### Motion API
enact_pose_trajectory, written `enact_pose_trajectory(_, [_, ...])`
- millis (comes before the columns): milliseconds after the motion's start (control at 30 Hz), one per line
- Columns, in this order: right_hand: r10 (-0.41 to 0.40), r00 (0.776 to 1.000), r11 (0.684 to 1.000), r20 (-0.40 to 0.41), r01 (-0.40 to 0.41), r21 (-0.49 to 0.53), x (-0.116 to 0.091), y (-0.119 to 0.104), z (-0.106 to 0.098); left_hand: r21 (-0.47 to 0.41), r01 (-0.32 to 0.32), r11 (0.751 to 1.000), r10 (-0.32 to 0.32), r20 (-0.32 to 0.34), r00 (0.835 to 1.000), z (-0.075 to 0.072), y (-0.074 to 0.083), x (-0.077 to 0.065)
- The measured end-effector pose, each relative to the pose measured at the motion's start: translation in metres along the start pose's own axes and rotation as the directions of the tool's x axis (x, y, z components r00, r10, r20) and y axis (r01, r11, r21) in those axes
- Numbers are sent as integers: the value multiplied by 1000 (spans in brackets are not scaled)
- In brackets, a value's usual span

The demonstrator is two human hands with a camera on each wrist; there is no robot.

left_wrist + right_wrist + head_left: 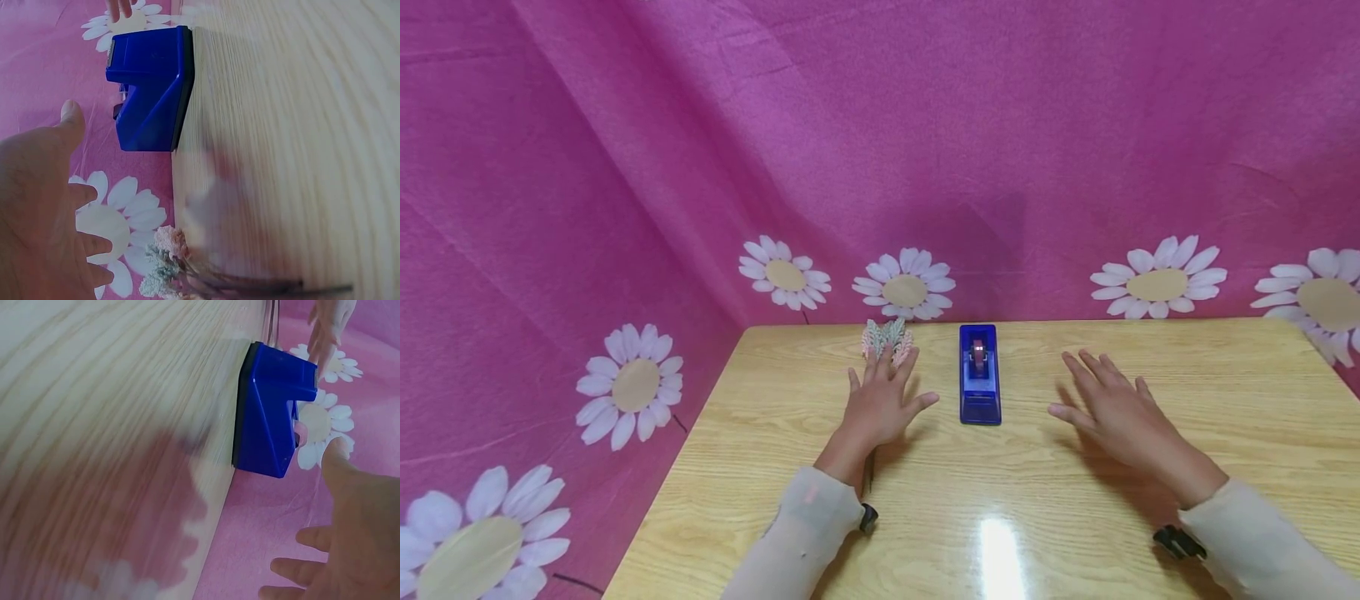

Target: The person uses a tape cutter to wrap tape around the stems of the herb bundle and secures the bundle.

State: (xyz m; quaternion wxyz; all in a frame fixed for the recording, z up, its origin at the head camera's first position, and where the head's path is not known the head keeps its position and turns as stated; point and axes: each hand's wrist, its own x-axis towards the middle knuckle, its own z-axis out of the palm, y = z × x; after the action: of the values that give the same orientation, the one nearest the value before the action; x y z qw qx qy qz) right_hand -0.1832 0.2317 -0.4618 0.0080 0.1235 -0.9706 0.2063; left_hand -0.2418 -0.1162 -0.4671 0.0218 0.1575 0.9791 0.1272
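Note:
A blue tape dispenser (pixel 980 392) stands on the wooden table between the two hands; neither hand touches it. My left hand (pixel 880 408), fingers spread, is over a small bunch of pink and pale green artificial-looking flowers (pixel 887 335). In the left wrist view the dark stems (pixel 262 286) of the bunch lie along the tabletop, and the left palm (pixel 34 206) appears apart from the flowers (pixel 164 262). To the right of the dispenser, my right hand (pixel 1120 417) is held above the table with its fingers extended and nothing in it.
The light wood-grain table (pixel 760 467) ends at a pink cloth (pixel 1000 150) printed with large white daisies, which hangs behind and along the left side. A bright light reflection shows on the near tabletop. Dark bands (pixel 1180 542) sit at the wrists below beige sleeves.

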Motion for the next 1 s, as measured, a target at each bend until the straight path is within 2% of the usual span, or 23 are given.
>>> enact_pose_trajectory(400, [-53,999,998,0,53,14,3,-15,4,-54,-29,998,28,-11,1000,4,10,9])
enact_pose_trajectory(733, [-86,996,990,-14,87,109,6,-27,11,-119,-51,992,52,7,999,6,22,17])
enact_pose_trajectory(1000, [-82,997,981,-1,81,177,10,-37,17,-153,-85,985,90,23,996,5,30,25])
